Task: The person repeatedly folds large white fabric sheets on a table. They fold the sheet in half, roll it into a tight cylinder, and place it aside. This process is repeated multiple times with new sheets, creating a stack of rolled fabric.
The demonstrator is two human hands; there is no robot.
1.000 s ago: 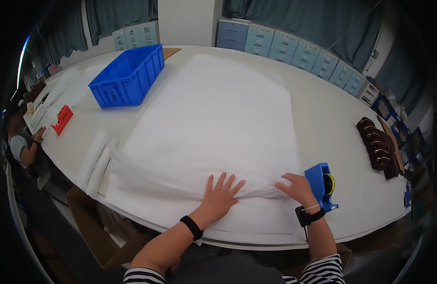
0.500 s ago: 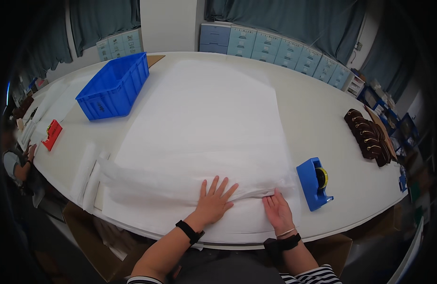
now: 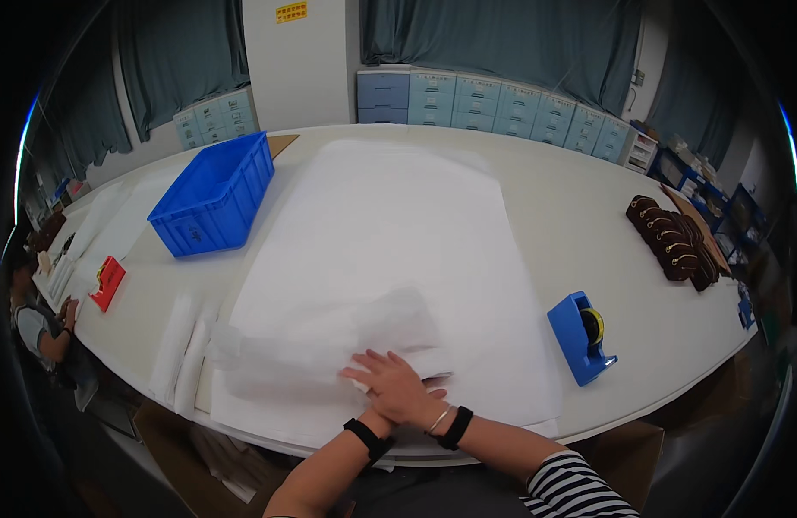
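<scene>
White sheet (image 3: 299, 354) lay folded towards six o'clock, presumably flattened by splayed, empty-looking right hand (image 3: 393, 387); left hand (image 3: 380, 421) beneath, grip untellable.

Soft, even light; dark, warped edges

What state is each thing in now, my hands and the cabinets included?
Right hand: open, crossed over the left.
Left hand: mostly hidden underneath.
White sheets: spread out, the near part folded and crumpled.
Blue bin: upright, open-topped.
Blue tape dispenser: loaded with a yellow roll.
White rolls: rolled up, side by side.
Cabinet drawers: shut.
</scene>
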